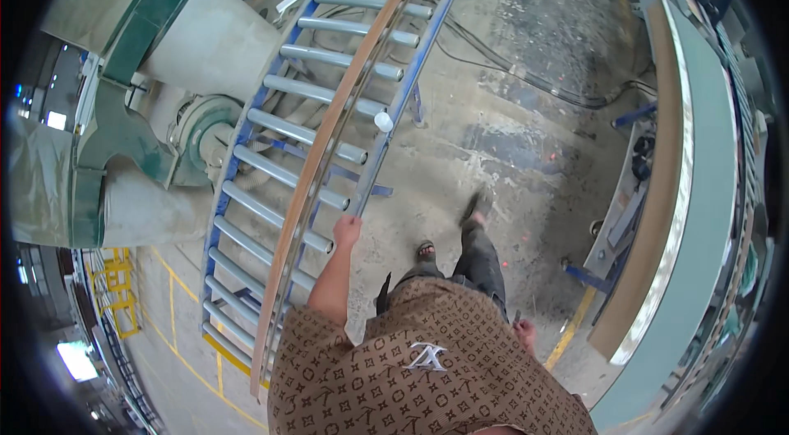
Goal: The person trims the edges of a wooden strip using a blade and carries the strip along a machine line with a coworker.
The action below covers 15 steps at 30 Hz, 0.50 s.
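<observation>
My left hand (348, 230) is closed in a fist over the near side rail of a roller conveyor (380, 154). Whether it grips the rail or only passes above it, I cannot make out. Along the rollers, close to that hand, lies a long narrow brown strip (345, 98) with a shiny edge beside it. My right hand (524, 335) hangs low by my right hip, partly hidden by my patterned brown shirt. Its fingers are curled, and a small dark thing (517, 319) shows at them, too small to name.
Large green and pale machinery (197, 32) stands left of the conveyor. On the right, a long bench bears a pale green panel (699, 188) with a brown edge. Black cables (542, 86) cross the concrete floor ahead. A yellow rack (115, 291) stands at the lower left.
</observation>
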Tool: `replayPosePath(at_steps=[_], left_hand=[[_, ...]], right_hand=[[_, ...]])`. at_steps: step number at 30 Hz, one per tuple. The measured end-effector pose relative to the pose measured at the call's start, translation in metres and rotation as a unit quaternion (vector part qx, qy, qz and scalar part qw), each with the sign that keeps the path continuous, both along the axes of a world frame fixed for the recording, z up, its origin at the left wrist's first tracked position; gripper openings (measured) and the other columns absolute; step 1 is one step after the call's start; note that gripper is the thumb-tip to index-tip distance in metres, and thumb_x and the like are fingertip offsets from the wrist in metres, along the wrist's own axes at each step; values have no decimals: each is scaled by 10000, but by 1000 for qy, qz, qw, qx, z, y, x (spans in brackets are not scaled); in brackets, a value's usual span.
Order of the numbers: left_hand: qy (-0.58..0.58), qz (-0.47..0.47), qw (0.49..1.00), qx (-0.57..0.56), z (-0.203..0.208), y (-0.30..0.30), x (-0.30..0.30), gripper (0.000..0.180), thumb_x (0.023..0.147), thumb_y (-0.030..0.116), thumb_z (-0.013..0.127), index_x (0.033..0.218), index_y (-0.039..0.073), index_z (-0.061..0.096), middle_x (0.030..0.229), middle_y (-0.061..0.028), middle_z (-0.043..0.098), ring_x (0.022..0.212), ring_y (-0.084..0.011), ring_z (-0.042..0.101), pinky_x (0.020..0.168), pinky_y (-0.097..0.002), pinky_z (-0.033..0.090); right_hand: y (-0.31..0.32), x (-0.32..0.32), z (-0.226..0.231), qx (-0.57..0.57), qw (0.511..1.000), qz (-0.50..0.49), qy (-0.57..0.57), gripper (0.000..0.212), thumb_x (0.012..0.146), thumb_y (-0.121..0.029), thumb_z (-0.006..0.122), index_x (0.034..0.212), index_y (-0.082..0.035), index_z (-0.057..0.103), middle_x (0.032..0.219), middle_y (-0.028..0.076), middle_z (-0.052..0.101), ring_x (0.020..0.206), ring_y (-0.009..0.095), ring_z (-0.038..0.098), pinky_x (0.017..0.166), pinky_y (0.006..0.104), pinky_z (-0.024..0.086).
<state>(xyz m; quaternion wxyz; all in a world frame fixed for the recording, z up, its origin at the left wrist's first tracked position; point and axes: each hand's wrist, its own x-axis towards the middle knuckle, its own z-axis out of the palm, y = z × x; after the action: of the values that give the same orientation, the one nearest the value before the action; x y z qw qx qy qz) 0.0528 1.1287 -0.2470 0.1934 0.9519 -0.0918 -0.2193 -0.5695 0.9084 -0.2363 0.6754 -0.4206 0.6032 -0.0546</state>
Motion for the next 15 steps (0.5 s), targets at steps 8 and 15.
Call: replayPosePath(at_steps=[8,15], left_hand=[[-139,126,976,-107,-42,-218,68,369,749,390,689,821,32,636,805,-160,663,819,-355,635,754,-447,484],[-28,162,977,-135,-40,-314,54,365,776,377,685,922,47,636,801,-141,669,781,-351,638,731,-434,492]], right_hand=[[-271,72,32,-112,988,83,-68,137,924,-191,545,841,-86,578,679,-4,554,584,84,523,500,244,411],[-498,190,131,-311,900,249,180,163,765,-152,687,758,-30,578,604,45,521,530,113,508,488,298,420]])
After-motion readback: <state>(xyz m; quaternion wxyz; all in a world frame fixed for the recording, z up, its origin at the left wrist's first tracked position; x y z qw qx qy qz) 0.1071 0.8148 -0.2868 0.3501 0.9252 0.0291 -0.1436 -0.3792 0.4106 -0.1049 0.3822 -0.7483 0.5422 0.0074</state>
